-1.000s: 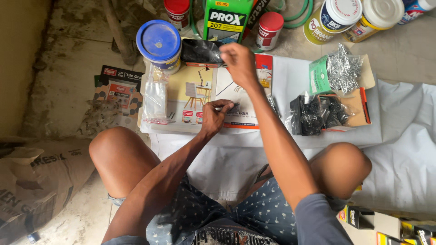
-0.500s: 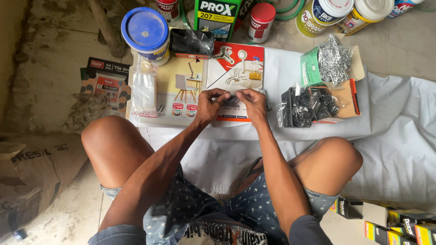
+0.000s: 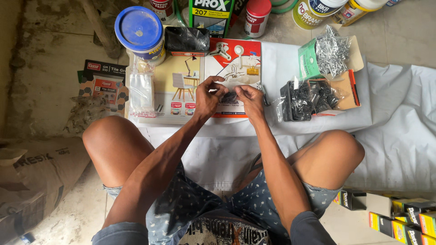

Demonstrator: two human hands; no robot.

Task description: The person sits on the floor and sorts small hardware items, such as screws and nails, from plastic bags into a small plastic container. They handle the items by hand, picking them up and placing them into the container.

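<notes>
I sit on the floor with my knees apart. My left hand (image 3: 210,96) and my right hand (image 3: 248,100) meet over a red printed leaflet (image 3: 236,59), and together they pinch a small dark bundle (image 3: 228,97), which looks like black screws in a little clear bag. A black bag (image 3: 186,39) lies just beyond my hands. To the right sits an open box of black screws (image 3: 303,100), with a green box of silver nails (image 3: 328,55) behind it. A stack of small clear bags (image 3: 141,92) lies to the left.
A blue-lidded tub (image 3: 137,29), paint tins (image 3: 257,17) and a green carton (image 3: 211,16) line the far edge. White cloth (image 3: 395,127) covers the floor to the right. A paper sack (image 3: 36,168) lies at left, small boxes (image 3: 404,218) at lower right.
My right hand has come back from the black bag at the far edge and joined my left hand over the leaflet. Both now work the small dark bundle.
</notes>
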